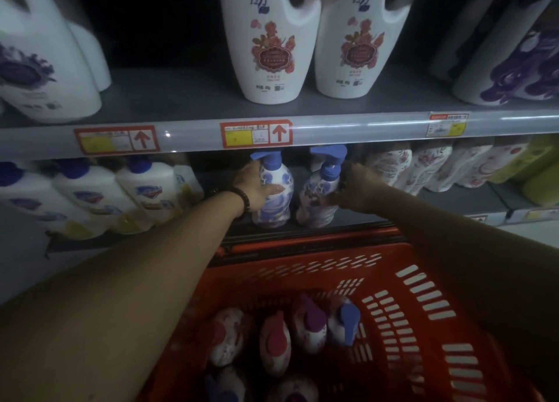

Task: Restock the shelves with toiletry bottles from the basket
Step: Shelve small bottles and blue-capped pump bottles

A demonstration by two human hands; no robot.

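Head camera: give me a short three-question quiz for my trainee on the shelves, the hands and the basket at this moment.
1. True or false: the left hand grips the left blue-pump bottle and the right hand holds the right blue-pump bottle, both standing on the lower shelf.
2. Fill in: in the red basket, the rightmost bottle has a ___ pump.
3. Where do the large handled white jugs stand? A: on the upper shelf. B: in the red basket. C: on the lower shelf.
Key: 1 true; 2 blue; 3 A.
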